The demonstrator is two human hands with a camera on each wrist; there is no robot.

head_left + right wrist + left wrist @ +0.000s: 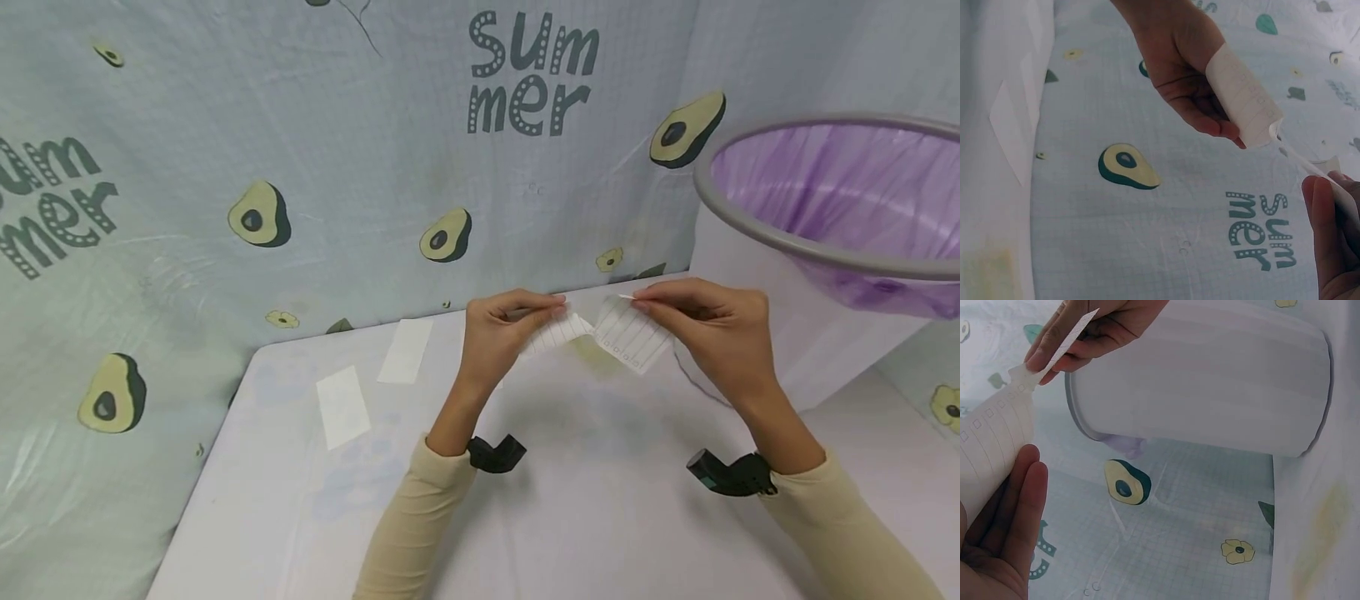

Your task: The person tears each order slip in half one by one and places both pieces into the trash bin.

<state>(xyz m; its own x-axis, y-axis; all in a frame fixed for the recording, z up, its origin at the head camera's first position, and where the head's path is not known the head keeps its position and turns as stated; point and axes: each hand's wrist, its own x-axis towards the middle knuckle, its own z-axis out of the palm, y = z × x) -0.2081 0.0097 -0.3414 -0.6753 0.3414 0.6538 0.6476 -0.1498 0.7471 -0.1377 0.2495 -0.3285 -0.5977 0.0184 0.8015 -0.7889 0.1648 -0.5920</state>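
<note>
Over the table's far part, both hands hold a ruled sheet of paper with a column of small check boxes. It is partly torn, and its two parts meet at a narrow, twisted join. My left hand (501, 327) pinches the left part (553, 335) between thumb and fingers; this part bends into a curve (1244, 100) in the right wrist view. The right part (632, 340) hangs from the right hand (716, 327), pinched near its upper edge. In the left wrist view the right part (1072, 340) appears nearly edge-on.
Two blank white paper pieces (343, 407) (406, 352) lie on the white table (405, 533) at left, and another is mostly hidden behind the left arm. A white bin with a grey rim (806, 243) and purple liner (840, 187) stands at right. A printed sheet (360, 158) hangs behind.
</note>
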